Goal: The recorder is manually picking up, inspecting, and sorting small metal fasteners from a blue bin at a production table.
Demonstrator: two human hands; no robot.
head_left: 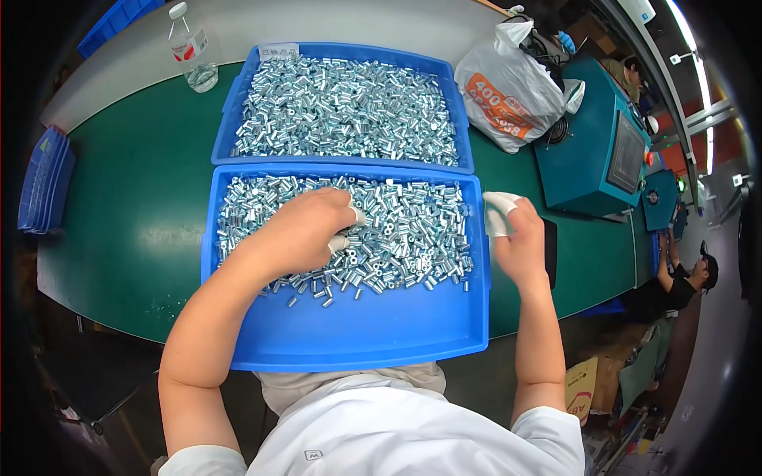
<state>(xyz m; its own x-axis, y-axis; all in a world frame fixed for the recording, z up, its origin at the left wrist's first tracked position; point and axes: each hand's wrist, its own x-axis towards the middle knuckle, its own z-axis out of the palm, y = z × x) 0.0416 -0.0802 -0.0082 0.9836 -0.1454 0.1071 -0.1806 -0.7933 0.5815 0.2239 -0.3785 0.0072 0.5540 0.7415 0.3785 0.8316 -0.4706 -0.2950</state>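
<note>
My left hand reaches over the near blue tray, low over a heap of small shiny metal sleeves. White finger covers sit on its thumb and forefinger, whose tips are apart among the sleeves. I see nothing held between them; the other fingers are curled and partly hidden. Just outside the tray's right rim is my right hand, also with white covers on thumb and forefinger. Its two covered fingers are spread, the forefinger tip close to the rim, and no sleeve shows in them.
Behind stands a second blue tray full of similar sleeves. A plastic bottle is at the back left, stacked blue trays at far left. A plastic bag and teal machine occupy the right; a person sits beyond.
</note>
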